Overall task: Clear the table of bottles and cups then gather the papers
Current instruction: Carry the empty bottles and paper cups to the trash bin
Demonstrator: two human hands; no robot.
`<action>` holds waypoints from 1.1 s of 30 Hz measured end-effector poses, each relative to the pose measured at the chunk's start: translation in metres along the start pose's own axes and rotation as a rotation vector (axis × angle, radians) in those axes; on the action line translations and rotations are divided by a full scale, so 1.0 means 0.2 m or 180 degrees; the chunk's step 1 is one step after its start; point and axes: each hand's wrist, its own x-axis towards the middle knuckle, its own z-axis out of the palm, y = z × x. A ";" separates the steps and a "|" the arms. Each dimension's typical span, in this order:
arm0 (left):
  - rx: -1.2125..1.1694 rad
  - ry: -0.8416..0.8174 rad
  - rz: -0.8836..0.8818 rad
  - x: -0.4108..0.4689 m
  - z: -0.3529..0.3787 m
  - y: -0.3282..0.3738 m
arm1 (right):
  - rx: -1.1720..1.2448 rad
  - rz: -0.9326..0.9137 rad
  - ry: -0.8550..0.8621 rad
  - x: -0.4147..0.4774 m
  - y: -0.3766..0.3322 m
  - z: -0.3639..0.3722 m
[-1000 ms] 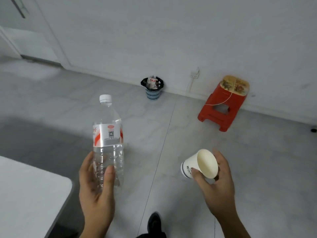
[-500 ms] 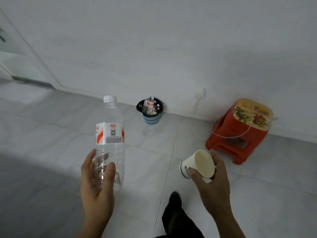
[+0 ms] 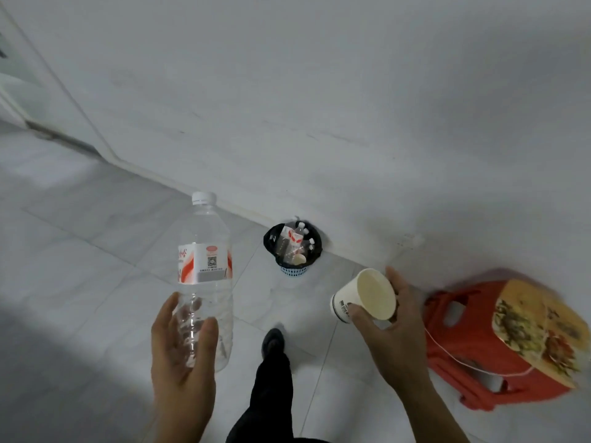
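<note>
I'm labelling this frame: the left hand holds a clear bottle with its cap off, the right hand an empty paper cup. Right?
One slip: the head view shows the white cap on the clear bottle. Otherwise yes: the left hand holds it, the right hand the empty paper cup.

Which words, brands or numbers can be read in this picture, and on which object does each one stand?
Nothing can be read with certainty.
On the bottle label: red characters, a QR code and small print, all too blurred.
On the paper cup: dark print on its side, too small to read.
On the carton in the waste bin: red marks, unreadable.
</note>
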 end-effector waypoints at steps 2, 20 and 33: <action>0.0079 -0.0041 -0.0030 0.25 0.14 -0.04 | -0.0061 0.0082 0.0012 0.24 -0.02 0.11; 0.1193 -0.0567 -0.0941 1.45 1.19 -0.93 | -0.0540 0.1237 -0.0204 1.76 0.89 1.04; 0.1685 -0.0522 -0.1418 1.50 1.41 -2.34 | -0.1661 0.0936 -0.1305 2.21 2.57 1.99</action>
